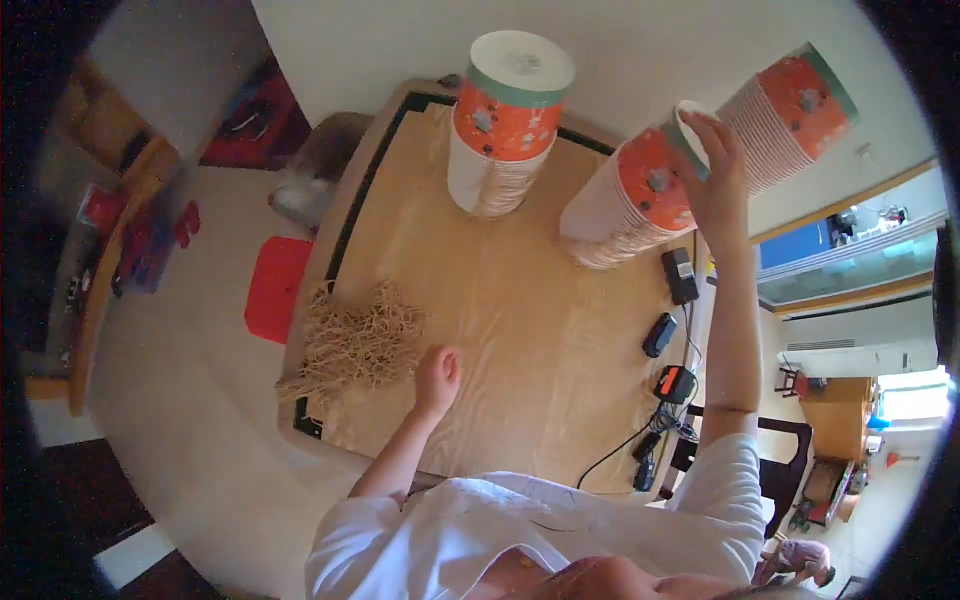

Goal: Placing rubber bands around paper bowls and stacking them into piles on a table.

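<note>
My right hand [718, 180] reaches to the top of a tilted stack of paper tubs [650, 180], white below with an orange and green printed band above. Its fingers curl over the green upper edge. My left hand [438, 380] is a closed fist above the wooden table [520, 350]; whether anything is inside it is hidden. Just beside that fist lies a tangled heap of thin tan strands or loops [365, 340]. A second tub stack [505, 125] stands upside down at the table's far side. A third stack [790, 115] is at the far right.
Along the table's right edge lie black adapters [680, 277], a black and orange charger [675, 384] and cables [620, 456]. A red stool [278, 290] stands left of the table. A dark chair [790, 455] is at the right; another person [798, 560] is bent over in the distance.
</note>
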Available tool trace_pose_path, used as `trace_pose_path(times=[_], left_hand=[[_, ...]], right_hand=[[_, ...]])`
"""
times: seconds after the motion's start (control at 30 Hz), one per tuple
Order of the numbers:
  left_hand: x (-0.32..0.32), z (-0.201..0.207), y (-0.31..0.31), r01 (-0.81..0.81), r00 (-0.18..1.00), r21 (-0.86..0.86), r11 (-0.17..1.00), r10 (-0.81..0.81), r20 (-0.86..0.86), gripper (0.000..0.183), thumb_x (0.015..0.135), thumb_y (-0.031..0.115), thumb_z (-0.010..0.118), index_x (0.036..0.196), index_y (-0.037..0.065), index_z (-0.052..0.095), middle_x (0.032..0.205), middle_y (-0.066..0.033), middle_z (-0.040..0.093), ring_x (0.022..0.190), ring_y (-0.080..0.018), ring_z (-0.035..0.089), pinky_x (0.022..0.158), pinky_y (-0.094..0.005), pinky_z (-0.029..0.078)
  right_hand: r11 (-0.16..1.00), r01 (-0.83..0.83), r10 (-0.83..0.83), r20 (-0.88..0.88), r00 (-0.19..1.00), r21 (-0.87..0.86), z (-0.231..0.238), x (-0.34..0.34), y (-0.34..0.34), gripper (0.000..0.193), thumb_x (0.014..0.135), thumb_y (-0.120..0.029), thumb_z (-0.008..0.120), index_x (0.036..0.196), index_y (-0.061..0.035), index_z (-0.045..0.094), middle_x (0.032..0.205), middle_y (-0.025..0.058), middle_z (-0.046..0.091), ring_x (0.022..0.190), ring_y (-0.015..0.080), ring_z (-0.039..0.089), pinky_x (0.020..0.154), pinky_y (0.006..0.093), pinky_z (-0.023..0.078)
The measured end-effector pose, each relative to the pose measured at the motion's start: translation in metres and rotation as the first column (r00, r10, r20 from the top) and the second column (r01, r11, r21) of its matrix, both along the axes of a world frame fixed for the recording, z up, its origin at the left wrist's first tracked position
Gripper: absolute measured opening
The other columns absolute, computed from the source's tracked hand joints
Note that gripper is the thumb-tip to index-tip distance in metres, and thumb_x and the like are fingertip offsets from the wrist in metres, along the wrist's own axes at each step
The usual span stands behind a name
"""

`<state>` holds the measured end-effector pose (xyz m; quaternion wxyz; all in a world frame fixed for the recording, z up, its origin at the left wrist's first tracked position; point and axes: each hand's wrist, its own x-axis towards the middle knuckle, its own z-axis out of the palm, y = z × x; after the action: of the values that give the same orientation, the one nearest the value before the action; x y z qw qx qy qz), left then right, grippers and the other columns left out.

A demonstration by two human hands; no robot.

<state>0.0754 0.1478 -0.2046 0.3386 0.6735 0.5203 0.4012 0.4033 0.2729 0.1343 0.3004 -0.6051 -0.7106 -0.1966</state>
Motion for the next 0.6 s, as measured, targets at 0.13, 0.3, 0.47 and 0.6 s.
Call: trace_pose_path(times=[0.13,0.3,0.47,0.6], left_hand=[[-0.020,0.018,-0.036,-0.040,0.999,-0.100,0.994,0.037,-0.036,0.011,0.075,0.001,0.059,0.082,0.007,0.056,0.073,-0.0067,0.052,0.062,-0.0199,0.053,0.054,-0.0301,0.044],[-0.018,0.045,-0.047,-0.058,0.997,0.015,0.998,0.059,-0.060,0.011,0.075,0.001,0.060,0.083,0.007,0.056,0.070,-0.0059,0.051,0.060,-0.0190,0.052,0.054,-0.0298,0.044],[-0.016,0.065,-0.054,-0.055,0.998,-0.010,0.998,0.055,-0.012,0.010,0.076,0.002,0.060,0.084,0.008,0.056,0.070,-0.0052,0.051,0.060,-0.0185,0.052,0.054,-0.0296,0.044],[-0.028,0.061,-0.059,-0.023,0.999,-0.011,1.000,0.023,-0.043,0.011,0.076,0.002,0.061,0.084,0.008,0.056,0.070,-0.0048,0.052,0.060,-0.0176,0.053,0.054,-0.0291,0.045]], right_hand=[[0.999,-0.023,0.021,-0.061,0.998,-0.025,-0.025,0.064,-0.034,0.042,0.069,-0.009,0.070,0.108,-0.0095,0.058,0.108,0.0122,0.055,0.106,0.0301,0.050,0.089,0.0383,0.041],[0.999,-0.036,0.042,-0.416,0.908,0.022,-0.033,0.081,-0.033,0.024,0.070,-0.005,0.068,0.094,-0.0066,0.065,0.096,0.0091,0.061,0.092,0.0238,0.058,0.082,0.0324,0.044],[0.999,0.046,-0.050,-0.381,0.923,-0.017,-0.015,0.074,-0.036,0.016,0.073,-0.006,0.066,0.089,-0.0029,0.065,0.088,0.0061,0.064,0.084,0.0157,0.060,0.075,0.0267,0.045],[0.997,0.052,-0.027,-0.365,0.930,0.057,0.019,0.078,-0.041,0.017,0.074,-0.009,0.067,0.091,-0.0057,0.065,0.089,0.0066,0.065,0.086,0.0162,0.060,0.076,0.0288,0.045]])
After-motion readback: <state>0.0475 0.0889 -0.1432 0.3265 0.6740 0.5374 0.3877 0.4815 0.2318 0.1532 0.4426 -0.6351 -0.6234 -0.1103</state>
